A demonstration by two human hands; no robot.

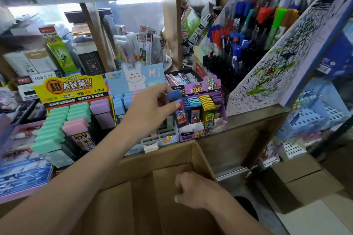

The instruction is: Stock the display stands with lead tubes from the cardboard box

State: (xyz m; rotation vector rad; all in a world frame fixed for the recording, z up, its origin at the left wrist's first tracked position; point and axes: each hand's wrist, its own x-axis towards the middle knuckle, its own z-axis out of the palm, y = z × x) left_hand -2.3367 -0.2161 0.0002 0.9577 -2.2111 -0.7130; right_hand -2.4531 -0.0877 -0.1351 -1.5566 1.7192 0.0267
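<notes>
My left hand (150,107) reaches forward and pinches a blue-capped lead tube (176,101) at the left column of the purple display stand (202,131). That stand holds rows of blue-capped and yellow-capped tubes (207,107). To its left stands a light-blue rabbit stand (133,80) with pale blue tubes, and a yellow-headed stand (70,89) with green, pink and purple tubes. The open cardboard box (158,160) sits below, near me. My right hand (193,189) is inside the box with fingers curled; whether it holds anything is hidden.
A scribbled test board (277,63) leans at the right beside racks of markers (248,30). Shelves of boxed stationery fill the back. A purple tray of pens (21,158) lies at the left. More cardboard boxes (305,181) sit on the floor at the right.
</notes>
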